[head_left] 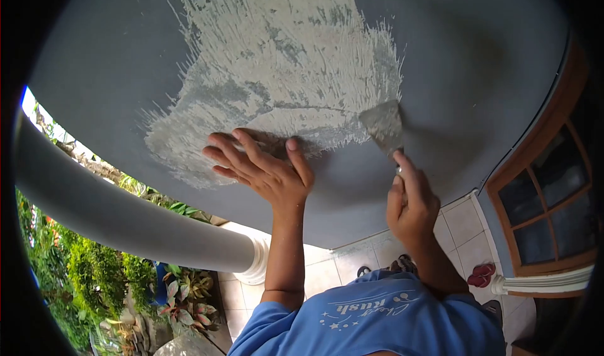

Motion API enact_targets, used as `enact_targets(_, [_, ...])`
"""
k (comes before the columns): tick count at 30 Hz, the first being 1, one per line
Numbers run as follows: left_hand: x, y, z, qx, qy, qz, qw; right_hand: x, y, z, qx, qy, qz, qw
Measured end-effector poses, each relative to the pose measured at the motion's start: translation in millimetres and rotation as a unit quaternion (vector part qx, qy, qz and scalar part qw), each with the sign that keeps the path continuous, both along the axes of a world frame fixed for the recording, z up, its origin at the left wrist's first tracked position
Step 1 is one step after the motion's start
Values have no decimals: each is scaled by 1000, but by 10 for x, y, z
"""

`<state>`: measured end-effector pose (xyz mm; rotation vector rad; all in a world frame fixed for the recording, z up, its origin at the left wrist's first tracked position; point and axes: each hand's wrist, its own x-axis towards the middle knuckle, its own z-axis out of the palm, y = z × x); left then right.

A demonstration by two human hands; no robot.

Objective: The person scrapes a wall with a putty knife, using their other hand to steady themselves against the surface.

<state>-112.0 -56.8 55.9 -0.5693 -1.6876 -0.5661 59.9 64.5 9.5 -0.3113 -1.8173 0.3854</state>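
Observation:
A broad patch of whitish, rough filler (283, 60) covers part of the grey wall (465, 60), with streaked, ragged edges. My left hand (264, 167) rests with spread fingers at the patch's lower edge, its back towards me, and holds nothing visible. In my right hand (412, 198) is a scraper (382, 124) with a wide metal blade. The blade lies at the lower right edge of the patch, smeared with pale material. My right fingers wrap its handle, which is mostly hidden, one finger stretched towards the blade.
At the left stands a round grey column (126, 217) with plants (94, 268) beyond it. A wood-framed window (547, 180) is at the right. Below are floor tiles (462, 220) and red sandals (481, 275). My blue shirt (371, 318) shows at the bottom.

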Motion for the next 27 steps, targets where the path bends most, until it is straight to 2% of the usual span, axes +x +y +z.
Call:
enact_targets(1, [66,68,46,-26,-8,-47,999,-1,9,-17,-8,0,1,1000])
enact_targets(4, [-22,299,-25,-63,56,21,996,-10,152,168,-20,17,7,1000])
enact_targets(6, [-19,290,-24,-71,58,35,995,-14,304,357,-29,32,15,999])
enact_targets(9, [-20,307,-1,-67,66,33,995,36,227,176,-65,11,47,997])
enact_targets(12, [-18,295,-37,-65,59,32,996,-12,252,21,-48,37,65,996])
enact_targets(16, [-34,288,-63,-67,49,26,996,2,425,577,-98,39,113,988])
enact_targets(17, [-21,289,-38,-69,51,29,996,22,450,554,-107,57,143,982])
enact_targets(20, [-10,304,-39,-64,54,30,996,150,283,305,-176,6,195,965])
enact_targets(21, [-14,315,-37,-60,55,31,996,79,253,275,-138,45,185,972])
enact_targets(24, [-16,309,-50,-64,52,30,996,20,419,440,-118,45,154,980])
enact_targets(27, [-21,292,-62,-66,50,31,996,-142,558,592,-91,119,186,971])
